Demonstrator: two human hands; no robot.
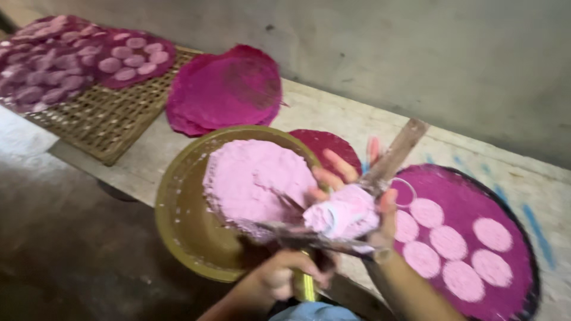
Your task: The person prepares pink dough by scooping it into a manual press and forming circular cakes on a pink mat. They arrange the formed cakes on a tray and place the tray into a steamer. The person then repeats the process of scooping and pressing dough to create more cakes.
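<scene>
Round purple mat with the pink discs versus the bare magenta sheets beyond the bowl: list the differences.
The round purple mat carries six pale pink discs; the magenta sheets carry none. The mat lies single near the right hand; the sheets lie stacked, farther off, beside a woven tray. Both are round and lie flat.

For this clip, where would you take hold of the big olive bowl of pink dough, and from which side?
Probably by the bare rim of the olive bowl on its near-left side. The pink dough is heaped toward the far right, and the left hand and right hand crowd the near-right edge, so that left arc is the open, clean part of the rim.
</scene>
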